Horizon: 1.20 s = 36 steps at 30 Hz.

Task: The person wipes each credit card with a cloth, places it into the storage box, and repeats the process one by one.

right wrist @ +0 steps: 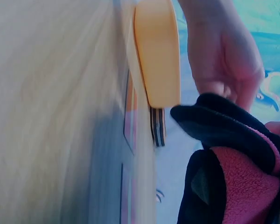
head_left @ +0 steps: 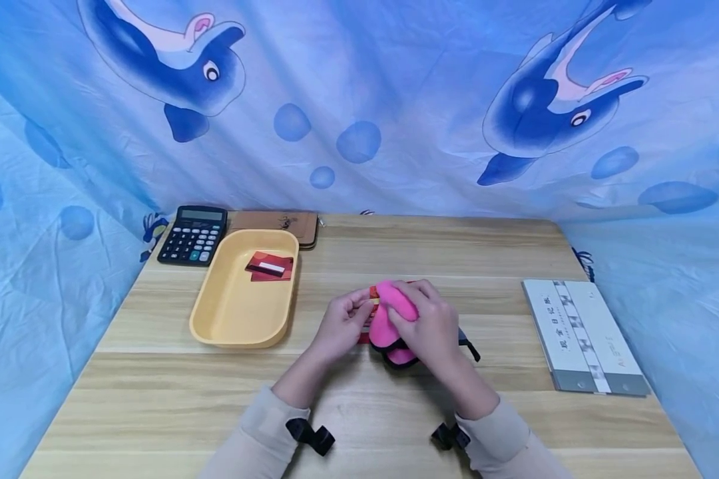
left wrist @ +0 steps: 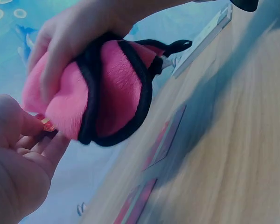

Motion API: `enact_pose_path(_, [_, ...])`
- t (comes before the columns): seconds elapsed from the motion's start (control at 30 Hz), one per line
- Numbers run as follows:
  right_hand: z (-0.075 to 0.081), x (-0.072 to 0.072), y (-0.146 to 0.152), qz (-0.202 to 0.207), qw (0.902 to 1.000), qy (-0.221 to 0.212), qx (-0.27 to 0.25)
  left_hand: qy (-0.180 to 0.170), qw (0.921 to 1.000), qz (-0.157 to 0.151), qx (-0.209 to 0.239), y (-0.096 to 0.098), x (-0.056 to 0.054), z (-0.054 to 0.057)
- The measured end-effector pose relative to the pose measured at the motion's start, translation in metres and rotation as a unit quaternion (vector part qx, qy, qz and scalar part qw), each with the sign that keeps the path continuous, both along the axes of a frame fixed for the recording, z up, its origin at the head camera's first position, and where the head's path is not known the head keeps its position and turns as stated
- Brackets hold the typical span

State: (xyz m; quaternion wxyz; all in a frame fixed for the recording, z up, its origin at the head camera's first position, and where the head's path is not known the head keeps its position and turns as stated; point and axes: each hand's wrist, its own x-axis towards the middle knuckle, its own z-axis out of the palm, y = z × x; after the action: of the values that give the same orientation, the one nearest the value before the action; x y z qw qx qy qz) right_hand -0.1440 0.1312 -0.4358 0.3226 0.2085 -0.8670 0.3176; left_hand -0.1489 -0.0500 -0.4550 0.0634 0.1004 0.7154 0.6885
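My right hand [head_left: 428, 326] grips a bunched pink fleecy cloth [head_left: 389, 326] with black edging, its fingers and thumb folding it over. A dark hanging loop [left wrist: 181, 45] sticks out from the cloth. To its left, my left hand [head_left: 344, 322] pinches a small red-and-gold card [left wrist: 47, 124] between thumb and fingers; the cloth covers much of it. Below both hands, two flat reddish cards [left wrist: 165, 142] lie on the wooden table in the left wrist view. The right wrist view shows the cloth's black-edged folds close up, with the left hand [right wrist: 228, 65] beyond.
A yellow tray [head_left: 239, 306] stands to the left with red cards [head_left: 272, 267] in it. Behind it are a black calculator [head_left: 193, 236] and a brown notebook or wallet [head_left: 275, 223]. A white ledger book [head_left: 584, 332] lies at the right. A blue dolphin curtain [head_left: 407, 179] hangs behind the table.
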Motion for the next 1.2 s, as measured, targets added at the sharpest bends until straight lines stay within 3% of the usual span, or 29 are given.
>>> enact_pose_path(0.13, [0.001,-0.006,0.011,-0.032,0.9994,-0.012,0.002,-0.008,0.9999,0.012,-0.006,-0.008,-0.001,0.003])
enact_pose_path(0.27, [0.0,-0.01,0.025,-0.058,0.9979,-0.028,-0.007,0.008,0.9998,0.017,-0.011,-0.015,-0.005,0.005])
enact_pose_path(0.4, [0.003,-0.012,0.039,-0.073,0.9963,-0.038,-0.023,0.024,0.9993,0.024,0.013,-0.022,-0.01,0.006])
enact_pose_path(0.7, [0.007,-0.017,0.059,-0.08,0.9943,-0.006,-0.071,0.026,0.9984,0.051,0.006,-0.026,-0.013,0.007])
enact_pose_path(0.83, [0.005,-0.017,0.06,-0.071,0.9951,0.0,-0.069,0.019,0.997,0.053,0.053,-0.023,-0.017,0.004])
enact_pose_path(0.97, [0.005,-0.016,0.058,-0.06,0.9958,0.008,-0.07,-0.02,0.9926,0.072,0.096,-0.022,-0.019,0.001])
enact_pose_path(1.2, [0.006,-0.012,0.049,-0.032,0.9967,0.008,-0.075,-0.068,0.9761,0.118,0.17,-0.011,-0.02,-0.001])
